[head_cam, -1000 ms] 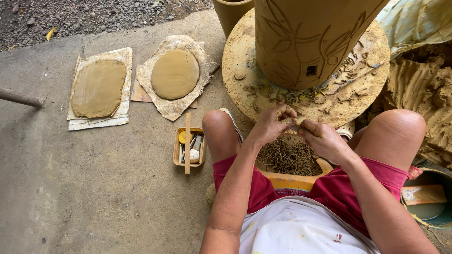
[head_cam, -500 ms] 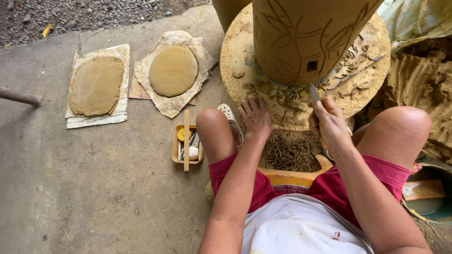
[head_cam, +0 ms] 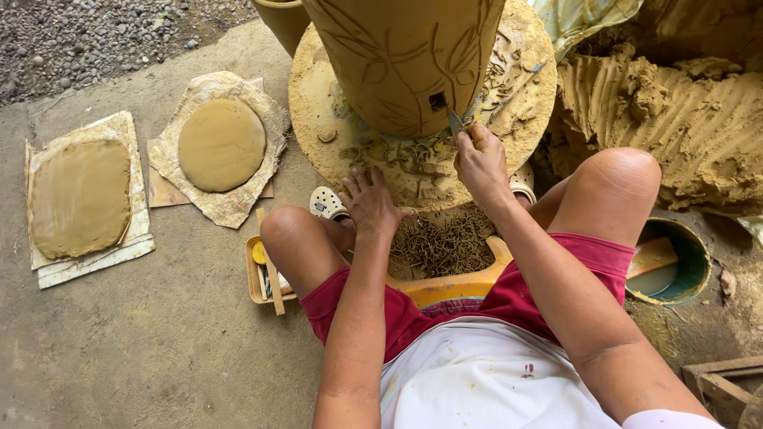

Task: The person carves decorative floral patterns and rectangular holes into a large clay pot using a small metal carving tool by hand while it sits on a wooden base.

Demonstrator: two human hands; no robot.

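Note:
A tall brown clay pot point(head_cam: 405, 56) with carved leaf lines stands on a round clay-smeared wheel point(head_cam: 318, 119). My right hand point(head_cam: 479, 159) grips a thin metal carving tool point(head_cam: 455, 121) whose tip touches the pot's lower wall near a small square cut-out. My left hand point(head_cam: 369, 202) rests flat, fingers spread, on the wheel's front edge among clay trimmings point(head_cam: 397, 155). A heap of dark clay shavings point(head_cam: 441, 242) lies between my knees in a yellow tray point(head_cam: 445, 286).
Two flat clay slabs point(head_cam: 221, 144) point(head_cam: 79, 197) lie on sheets at the left. A small yellow tool tray point(head_cam: 266, 274) sits beside my left knee. A big ridged clay mass point(head_cam: 691, 119) rises at the right, a green bucket point(head_cam: 675, 266) below it.
My hands have parted from over the shavings. The right one rose with the tool to the pot's base; the left one settled flat on the wheel's edge.

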